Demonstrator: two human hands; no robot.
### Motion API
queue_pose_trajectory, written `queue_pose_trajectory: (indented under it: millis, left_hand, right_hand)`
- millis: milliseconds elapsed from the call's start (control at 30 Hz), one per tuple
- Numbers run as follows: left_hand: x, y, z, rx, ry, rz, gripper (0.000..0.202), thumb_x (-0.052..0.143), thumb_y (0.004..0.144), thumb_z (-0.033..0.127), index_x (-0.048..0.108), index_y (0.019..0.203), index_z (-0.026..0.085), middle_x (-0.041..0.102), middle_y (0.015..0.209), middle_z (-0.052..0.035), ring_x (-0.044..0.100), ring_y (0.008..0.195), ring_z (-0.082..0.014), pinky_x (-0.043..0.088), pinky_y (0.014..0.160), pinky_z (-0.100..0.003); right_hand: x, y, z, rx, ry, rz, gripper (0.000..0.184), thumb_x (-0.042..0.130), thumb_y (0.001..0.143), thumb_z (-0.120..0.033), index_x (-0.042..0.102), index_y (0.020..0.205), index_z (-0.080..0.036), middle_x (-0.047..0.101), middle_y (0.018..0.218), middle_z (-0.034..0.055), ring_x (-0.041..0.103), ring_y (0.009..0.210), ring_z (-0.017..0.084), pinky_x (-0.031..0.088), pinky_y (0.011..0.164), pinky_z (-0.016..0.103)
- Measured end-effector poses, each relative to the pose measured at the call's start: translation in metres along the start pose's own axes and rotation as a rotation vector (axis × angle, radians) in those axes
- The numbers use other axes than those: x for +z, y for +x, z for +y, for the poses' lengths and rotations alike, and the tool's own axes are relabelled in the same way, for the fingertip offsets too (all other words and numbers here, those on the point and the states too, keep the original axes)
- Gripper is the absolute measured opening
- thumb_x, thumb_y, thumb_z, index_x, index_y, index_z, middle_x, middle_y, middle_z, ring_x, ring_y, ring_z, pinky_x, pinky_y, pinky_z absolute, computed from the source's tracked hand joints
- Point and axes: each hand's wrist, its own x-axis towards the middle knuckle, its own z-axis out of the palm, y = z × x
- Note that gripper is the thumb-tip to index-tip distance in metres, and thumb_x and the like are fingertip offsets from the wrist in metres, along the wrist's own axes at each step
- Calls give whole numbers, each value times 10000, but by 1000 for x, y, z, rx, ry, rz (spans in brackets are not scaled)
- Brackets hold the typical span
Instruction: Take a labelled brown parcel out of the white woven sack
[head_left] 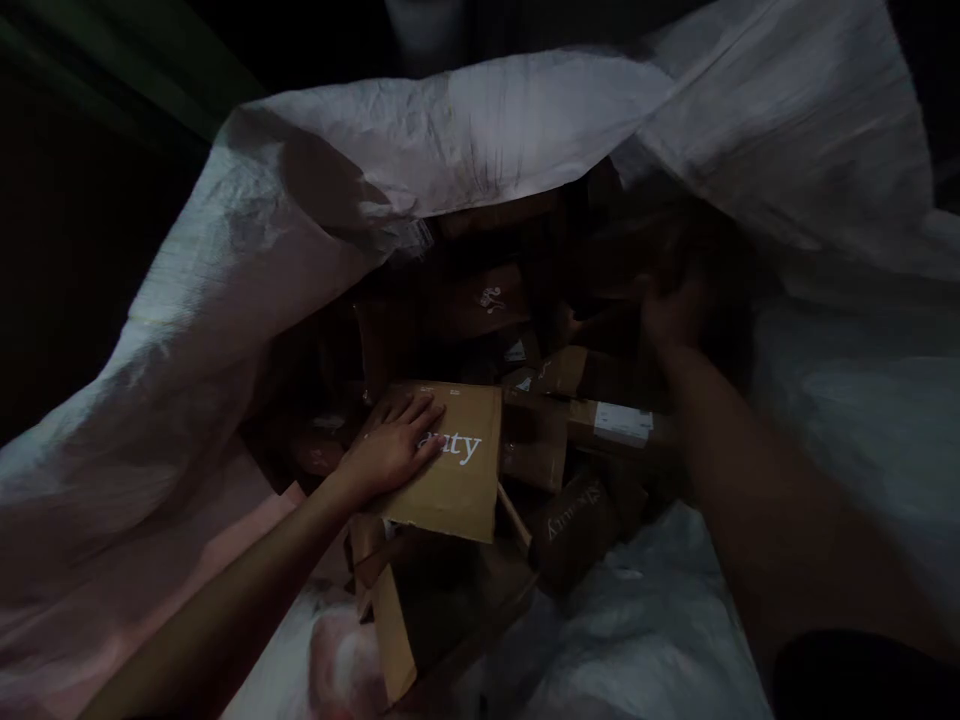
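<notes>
Carton [461, 492] with white "auty" [459, 446] under spread left hand [391, 450]; dim right hand [679, 308], grip unclear

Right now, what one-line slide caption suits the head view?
Left hand flat on lettered cardboard, right hand in shadow, among boxes in a white sack.

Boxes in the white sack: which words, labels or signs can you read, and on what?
"auty": top box, its start under the left hand; small edge print unreadable.
Seemingly "auty": darker box to the right, start unclear.
Swirly white sign, no legible word: rear box.
Large white label and smaller ones: too small to read.
</notes>
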Motion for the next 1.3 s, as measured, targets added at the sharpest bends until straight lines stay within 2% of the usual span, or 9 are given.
queue_pose_trajectory:
  millis: [167, 367, 500, 567, 700, 867, 1067, 1200, 1300]
  left_hand:
    - [8, 0, 3, 11, -1, 37, 592, 413, 1089, 515, 458, 1610, 237, 357, 1698, -110, 332, 1574, -350, 278, 1282, -586]
    - [13, 1, 1, 28, 29, 51, 598, 377, 1096, 527, 476, 1595, 214, 421, 1663, -139, 378, 1548, -348, 302, 1262, -590]
    - [16, 0, 0, 43, 29, 96, 559, 399, 1092, 492, 505, 1575, 231, 427, 1661, -126, 402, 1536, -328, 304, 1267, -580]
    - [18, 0, 2, 38, 27, 121, 556, 410, 1089, 496, 518, 1564, 229, 403, 1676, -120, 391, 1544, -323, 296, 1275, -568]
    - [21, 2, 6, 19, 26, 131, 571, 394, 1089, 522, 540, 1548, 215, 416, 1669, -123, 382, 1549, -335, 289, 1279, -562]
    - [19, 1, 4, 17, 2, 103, 595, 365, 1096, 542, 521, 1563, 209, 408, 1673, -124, 370, 1555, -336, 300, 1272, -573]
    - [21, 3, 4, 28, 45, 122, 560, 380, 1091, 488, 532, 1548, 203, 447, 1647, -135, 389, 1542, -334, 292, 1271, -593]
    - [25, 5, 6, 79, 54, 148, 516, 384, 1083, 465, 599, 1461, 188, 551, 1557, -142, 430, 1503, -335, 334, 1253, -579]
    - [25, 5, 6, 137, 58, 197, 478, 366, 1082, 455, 673, 1312, 169, 646, 1410, -163, 519, 1392, -348, 399, 1204, -568]
  right_hand:
    - [-28, -40, -55, 156, 197, 164, 662, 286, 1080, -454, 452, 1554, -23, 549, 1494, 297, 518, 1430, 310, 385, 1185, 448]
    - [-1, -111, -138, -396, 379, -487, 505, 402, 1054, -471, 687, 1386, -219, 732, 1326, 87, 643, 1281, 249, 490, 1111, 381]
    - [14, -76, -97, -286, 64, -328, 680, 563, 975, -441, 483, 1581, -145, 416, 1664, 171, 320, 1561, 351, 291, 1250, 574]
    - [18, -55, -64, -205, -119, -353, 726, 618, 934, -476, 501, 1556, -120, 427, 1639, 214, 242, 1568, 411, 252, 1220, 673]
    - [22, -51, -24, -191, -253, -423, 385, 547, 950, -367, 754, 1192, -150, 645, 1332, 192, 465, 1342, 368, 420, 1112, 553]
    - [6, -84, -33, -157, -41, -249, 361, 405, 969, -258, 753, 978, -161, 664, 1127, 165, 577, 1145, 295, 486, 1042, 430]
    - [-22, -111, -143, -415, 178, -68, 382, 349, 1053, -327, 720, 1026, -238, 690, 1214, 104, 546, 1240, 267, 460, 1110, 432]
    - [-7, -128, -236, -766, 233, -48, 381, 331, 1070, -278, 710, 1104, -266, 685, 1321, -36, 494, 1369, 136, 421, 1173, 248]
    - [4, -144, -261, -882, 192, -64, 405, 345, 1053, -255, 707, 1232, -276, 556, 1566, -103, 329, 1550, 109, 357, 1236, 221]
